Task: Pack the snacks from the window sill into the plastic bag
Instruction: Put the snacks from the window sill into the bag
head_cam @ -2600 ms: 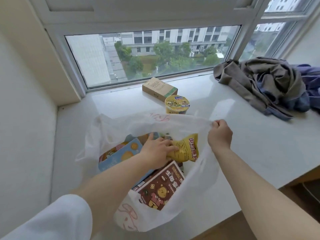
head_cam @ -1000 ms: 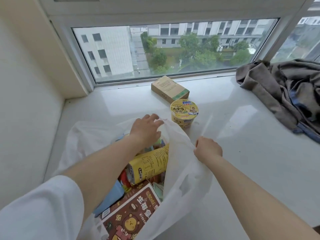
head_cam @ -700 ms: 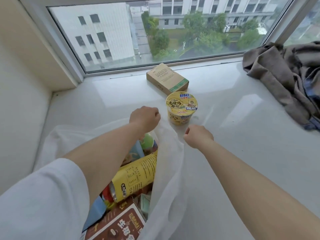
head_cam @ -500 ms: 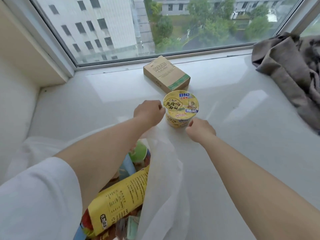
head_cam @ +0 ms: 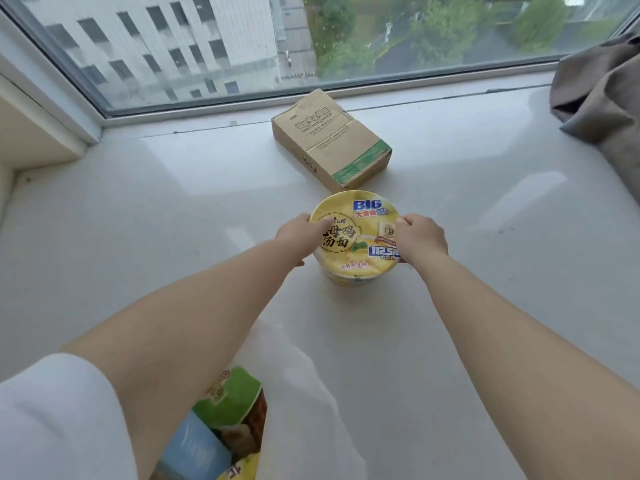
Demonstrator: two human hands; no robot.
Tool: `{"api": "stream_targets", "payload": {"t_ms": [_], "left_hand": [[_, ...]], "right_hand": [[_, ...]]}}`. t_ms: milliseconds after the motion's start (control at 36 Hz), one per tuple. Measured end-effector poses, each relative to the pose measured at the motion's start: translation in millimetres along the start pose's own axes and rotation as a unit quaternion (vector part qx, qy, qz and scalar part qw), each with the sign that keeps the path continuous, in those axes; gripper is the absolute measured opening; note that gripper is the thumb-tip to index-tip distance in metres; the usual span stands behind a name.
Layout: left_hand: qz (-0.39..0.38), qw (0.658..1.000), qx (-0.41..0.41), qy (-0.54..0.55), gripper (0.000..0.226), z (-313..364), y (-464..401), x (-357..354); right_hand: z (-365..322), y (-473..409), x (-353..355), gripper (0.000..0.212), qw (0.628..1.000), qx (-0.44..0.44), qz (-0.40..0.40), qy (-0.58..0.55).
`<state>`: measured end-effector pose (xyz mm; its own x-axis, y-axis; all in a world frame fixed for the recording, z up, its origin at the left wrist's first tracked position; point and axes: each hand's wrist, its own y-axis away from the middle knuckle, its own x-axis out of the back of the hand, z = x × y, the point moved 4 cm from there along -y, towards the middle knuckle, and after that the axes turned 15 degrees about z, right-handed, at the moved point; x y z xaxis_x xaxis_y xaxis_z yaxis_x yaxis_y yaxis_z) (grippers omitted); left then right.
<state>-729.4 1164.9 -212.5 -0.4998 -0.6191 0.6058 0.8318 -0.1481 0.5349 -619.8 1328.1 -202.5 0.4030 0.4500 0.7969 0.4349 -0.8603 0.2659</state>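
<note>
Two bare hands clasp a round yellow noodle cup (head_cam: 355, 237) standing upright on a smooth, pale window sill (head_cam: 138, 220) with a glossy sheen. The left hand (head_cam: 300, 239) curls around the cup's left rim, and the right hand (head_cam: 420, 239) grips the right rim, its thumb lying over the edge of the printed foil lid. The lid is flat and circular, yellow with dark characters and the word "BIG" in blue; the cup's tapered side shows below it, its base resting on the sill.

Just behind the cup, toward the window edge of the sill, a flat rectangular cardboard box (head_cam: 330, 140) lies at an angle. It is creased brown card with a green strip along its near end, close to the cup but not touching it.

At the sill's near edge, the thin, translucent white plastic bag (head_cam: 311, 403) spreads in soft folds. Its opening sits beneath the left forearm, and inside it a green-topped packet (head_cam: 232, 393), a pale blue packet (head_cam: 197, 448) and the corner of a yellow packet (head_cam: 242, 471) are visible, partly hidden by the arm and a white sleeve (head_cam: 59, 420).

At the sill's far right edge lies a heap of crumpled grey-brown cloth (head_cam: 602, 98). The window's glass (head_cam: 242, 39) looks onto a pale building and green trees.
</note>
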Motion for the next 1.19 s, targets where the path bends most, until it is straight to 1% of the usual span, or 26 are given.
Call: {"api": "stream_targets", "payload": {"t_ms": [83,139,194,278,361,417,500,556,611,667,722,750,806,861,917,972,1028,1083,1167,1194], "left_hand": [[-0.020,0.990,0.086,0.106,0.040,-13.2,-8.2,5.3],[-0.045,0.968,0.155,0.191,0.041,-24.9,-12.2,12.7],[-0.078,0.948,0.191,0.243,0.044,-35.9,-16.8,19.2],[-0.104,0.929,0.198,0.295,0.044,-42.9,-26.0,26.6],[-0.114,0.916,0.196,0.331,0.057,-41.7,-34.2,32.5],[-0.130,0.910,0.190,0.344,0.060,-41.8,-37.2,36.3],[-0.129,0.903,0.198,0.359,0.053,-48.4,-40.8,42.9],[-0.117,0.894,0.210,0.378,0.050,-54.5,-44.1,47.2],[-0.095,0.891,0.220,0.385,0.041,-59.7,-48.2,51.6],[-0.062,0.887,0.234,0.393,0.035,-63.2,-52.9,55.5],[-0.032,0.876,0.243,0.416,0.035,-64.4,-55.9,58.4],[-0.016,0.869,0.244,0.430,0.032,-64.6,-56.9,59.7],[0.007,0.857,0.237,0.457,0.024,-63.1,-55.3,62.4],[0.020,0.853,0.216,0.475,0.022,-61.4,-53.4,65.2],[0.030,0.850,0.194,0.489,0.025,-63.5,-52.3,66.6],[0.042,0.846,0.179,0.500,0.027,-65.0,-52.6,67.3],[0.057,0.843,0.172,0.506,0.026,-66.2,-54.6,67.3],[0.062,0.846,0.165,0.504,0.028,-67.9,-56.8,66.8],[0.071,0.845,0.162,0.504,0.032,-68.5,-59.1,67.0],[0.076,0.843,0.162,0.506,0.033,-68.8,-59.9,66.7]], "right_hand": [[-12.1,-0.2,-15.5,0.027,0.997,-0.008,-0.048,-0.064],[-23.8,2.0,-26.6,0.025,0.993,-0.007,-0.072,-0.092],[-34.2,3.9,-36.6,0.026,0.992,0.003,-0.077,-0.100],[-44.8,3.6,-50.5,0.025,0.991,0.002,-0.068,-0.115],[-53.1,2.3,-57.9,0.024,0.989,-0.006,-0.063,-0.132],[-58.3,0.3,-61.4,0.025,0.989,-0.001,-0.063,-0.131],[-67.3,-3.4,-66.6,0.028,0.990,0.024,-0.068,-0.118],[-74.4,-7.8,-71.8,0.031,0.990,0.054,-0.075,-0.107],[-82.2,-12.6,-77.1,0.031,0.987,0.082,-0.089,-0.108],[-92.7,-18.7,-81.1,0.033,0.983,0.139,-0.083,-0.082],[-101.2,-26.7,-82.4,0.036,0.978,0.206,-0.026,-0.034],[-103.8,-31.6,-83.0,0.036,0.972,0.236,0.009,0.000],[-103.5,-41.2,-88.0,0.038,0.945,0.298,0.055,0.123],[-99.0,-46.8,-97.2,0.048,0.906,0.339,0.041,0.249],[-94.5,-47.7,-102.6,0.059,0.887,0.346,0.018,0.304],[-92.1,-45.8,-102.5,0.064,0.883,0.350,0.018,0.311],[-90.8,-41.7,-98.8,0.061,0.882,0.358,0.022,0.307],[-87.7,-36.7,-94.3,0.054,0.885,0.356,0.021,0.300],[-89.9,-23.9,-86.5,0.035,0.883,0.370,0.038,0.286],[-91.6,-21.5,-83.9,0.035,0.881,0.380,0.047,0.279]]}}
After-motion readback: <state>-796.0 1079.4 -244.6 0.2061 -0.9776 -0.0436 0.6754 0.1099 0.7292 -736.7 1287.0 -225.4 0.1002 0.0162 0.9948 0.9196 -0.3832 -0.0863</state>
